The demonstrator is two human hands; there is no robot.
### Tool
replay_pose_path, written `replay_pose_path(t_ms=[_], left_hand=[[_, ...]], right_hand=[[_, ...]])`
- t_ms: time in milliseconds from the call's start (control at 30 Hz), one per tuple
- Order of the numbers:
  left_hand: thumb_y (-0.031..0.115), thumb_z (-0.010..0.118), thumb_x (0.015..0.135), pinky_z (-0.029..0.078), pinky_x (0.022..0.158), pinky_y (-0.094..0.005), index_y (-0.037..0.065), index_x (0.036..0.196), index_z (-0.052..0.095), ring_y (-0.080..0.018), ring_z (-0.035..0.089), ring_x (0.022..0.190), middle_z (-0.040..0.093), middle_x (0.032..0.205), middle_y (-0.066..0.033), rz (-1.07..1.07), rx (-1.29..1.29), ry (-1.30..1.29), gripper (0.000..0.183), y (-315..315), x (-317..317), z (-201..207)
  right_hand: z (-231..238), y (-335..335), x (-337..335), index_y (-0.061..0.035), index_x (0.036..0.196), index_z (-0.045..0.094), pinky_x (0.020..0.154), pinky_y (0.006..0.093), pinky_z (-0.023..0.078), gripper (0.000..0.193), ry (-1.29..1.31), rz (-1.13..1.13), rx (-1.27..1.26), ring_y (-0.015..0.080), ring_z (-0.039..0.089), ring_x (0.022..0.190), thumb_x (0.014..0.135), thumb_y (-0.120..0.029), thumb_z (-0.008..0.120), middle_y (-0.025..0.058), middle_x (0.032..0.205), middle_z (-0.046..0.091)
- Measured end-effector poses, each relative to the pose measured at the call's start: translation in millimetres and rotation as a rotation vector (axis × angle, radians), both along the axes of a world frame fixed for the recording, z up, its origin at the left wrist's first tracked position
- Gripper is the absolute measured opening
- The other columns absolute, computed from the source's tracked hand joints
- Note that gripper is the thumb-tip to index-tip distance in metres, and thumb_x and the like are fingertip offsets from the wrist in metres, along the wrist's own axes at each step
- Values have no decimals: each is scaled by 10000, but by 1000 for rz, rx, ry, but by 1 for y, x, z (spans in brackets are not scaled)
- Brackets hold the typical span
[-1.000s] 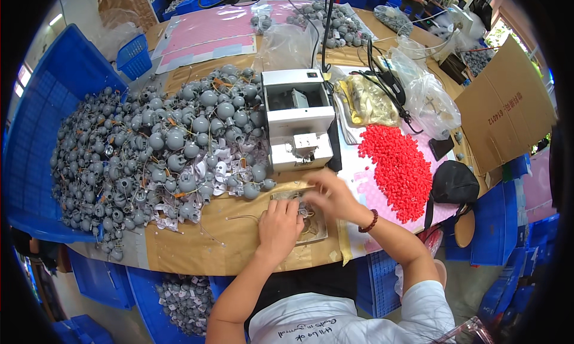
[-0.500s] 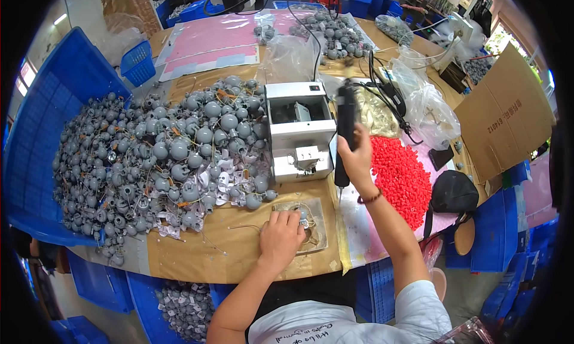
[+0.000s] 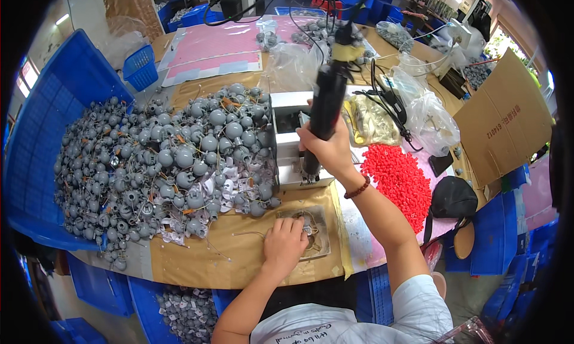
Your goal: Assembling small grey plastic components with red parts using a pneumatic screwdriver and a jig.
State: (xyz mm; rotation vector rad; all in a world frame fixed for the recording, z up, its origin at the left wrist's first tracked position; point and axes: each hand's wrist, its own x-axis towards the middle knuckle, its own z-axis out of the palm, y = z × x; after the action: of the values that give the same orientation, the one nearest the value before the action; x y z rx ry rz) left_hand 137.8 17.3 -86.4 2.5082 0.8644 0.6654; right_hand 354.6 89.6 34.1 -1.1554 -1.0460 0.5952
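Note:
My right hand [image 3: 329,148] grips a black electric screwdriver [image 3: 329,99] upright, its lower end over the front of a white screw feeder box [image 3: 293,146]. The screwdriver's tip is hard to make out against the feeder. Lower down, my left hand [image 3: 286,242] rests with bent fingers on the left side of a shallow square fixture [image 3: 321,239]. At its fingertips a small grey wired part [image 3: 308,229] sits in the fixture, partly hidden by the hand. A thin wire sticks out to the left of that hand.
A big heap of grey round lamp housings [image 3: 185,158] with wires spills from a tipped blue crate [image 3: 45,116] on the left. Small red parts [image 3: 397,182] lie piled at right, near a black pouch [image 3: 454,194] and an open cardboard box [image 3: 505,116]. The screwdriver's cable hangs from above.
My right hand has carried the screwdriver leftward and up, from right of the feeder to over its front. My left hand stays at the fixture, with slight movement.

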Motion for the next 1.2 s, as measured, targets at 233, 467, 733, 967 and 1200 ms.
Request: replay_pose_path(t_ms=[233, 467, 733, 967, 1200], left_hand=[[166, 773, 800, 540, 822, -457, 56, 1123, 691, -331, 620, 1001, 663, 1022, -107, -10, -16, -15, 351, 3, 0, -3], [172, 759, 812, 530, 798, -464, 58, 1082, 669, -320, 607, 1008, 646, 1019, -90, -10, -29, 11, 307, 3, 0, 3], [179, 743, 801, 532, 763, -440, 99, 1051, 648, -266, 614, 1027, 629, 999, -40, -1, 9, 14, 279, 4, -2, -2], [178, 765, 775, 526, 775, -433, 105, 1008, 634, -274, 611, 1017, 614, 999, -39, -3, -45, -49, 277, 4, 0, 0], [189, 795, 758, 524, 792, -437, 108, 1015, 635, -285, 607, 1015, 617, 1009, -40, -9, -41, -50, 313, 3, -2, 2]], right_hand=[[-11, -56, -30, 42, 1520, 383, 670, 315, 561, 719, 83, 118, -190, 152, 678, 689, 874, 68, 698, 64, 830, 678], [-40, -95, -48, -13, 1570, 300, 726, 312, 553, 811, -24, 212, -46, 158, 681, 773, 869, 146, 675, 98, 892, 681], [-58, -107, -49, -51, 1451, 397, 723, 289, 525, 674, -183, 299, 39, 139, 650, 804, 877, 77, 726, 86, 907, 668], [-77, -122, -53, -70, 1392, 441, 769, 292, 529, 623, -355, 333, 5, 124, 651, 841, 864, 32, 756, 54, 934, 667], [-69, -118, -53, -59, 1378, 456, 802, 304, 546, 624, -528, 329, 178, 117, 662, 852, 843, 8, 770, 35, 944, 687]])
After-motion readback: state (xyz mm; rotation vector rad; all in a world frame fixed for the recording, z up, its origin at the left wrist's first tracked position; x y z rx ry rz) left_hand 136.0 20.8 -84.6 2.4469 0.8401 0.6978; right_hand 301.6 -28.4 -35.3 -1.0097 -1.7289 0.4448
